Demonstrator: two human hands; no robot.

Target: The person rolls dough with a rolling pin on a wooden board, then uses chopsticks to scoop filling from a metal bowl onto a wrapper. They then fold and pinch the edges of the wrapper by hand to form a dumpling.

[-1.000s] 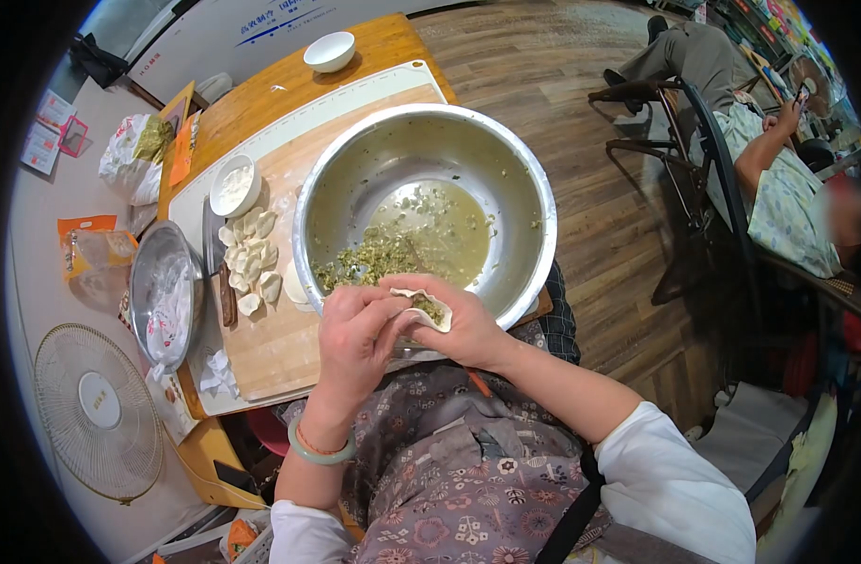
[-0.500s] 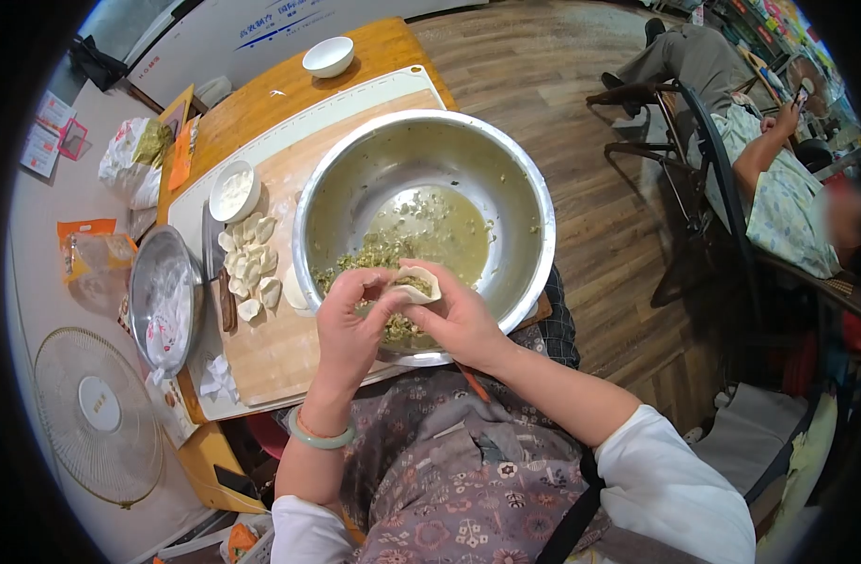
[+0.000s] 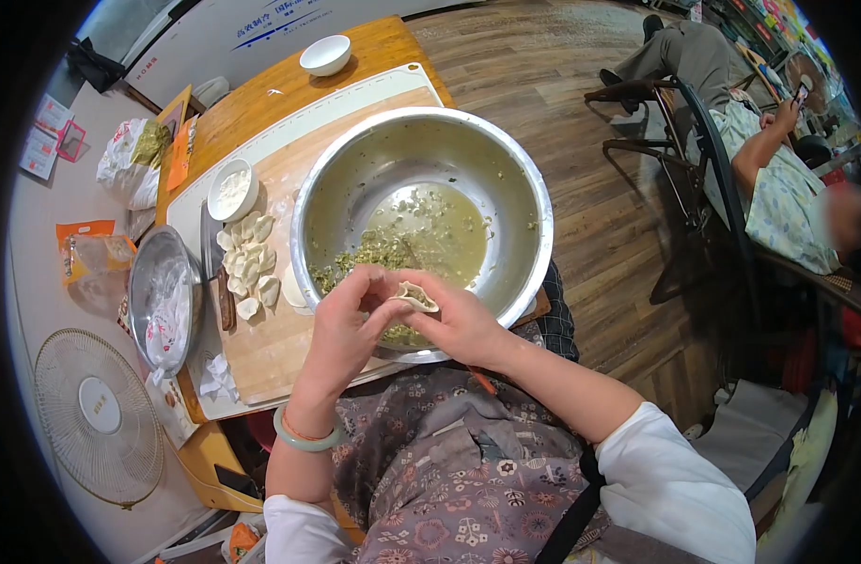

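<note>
Holds a partly closed dumpling (image 3: 417, 298) in left hand (image 3: 348, 317) and right hand (image 3: 465, 326), metal bowl (image 3: 511, 211) beneath them, shaped dumplings (image 3: 248, 261) to their left.

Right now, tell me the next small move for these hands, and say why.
Probably pinch more of the dough wrapper's edge together: the left hand and right hand both hold it over the metal bowl, and its top gapes open.

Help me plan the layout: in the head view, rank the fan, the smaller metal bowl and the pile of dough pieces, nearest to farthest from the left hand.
1. Pile of dough pieces: on the wooden board, left of the left hand.
2. Smaller metal bowl: farther left, past the board.
3. Fan: lower left.
</note>
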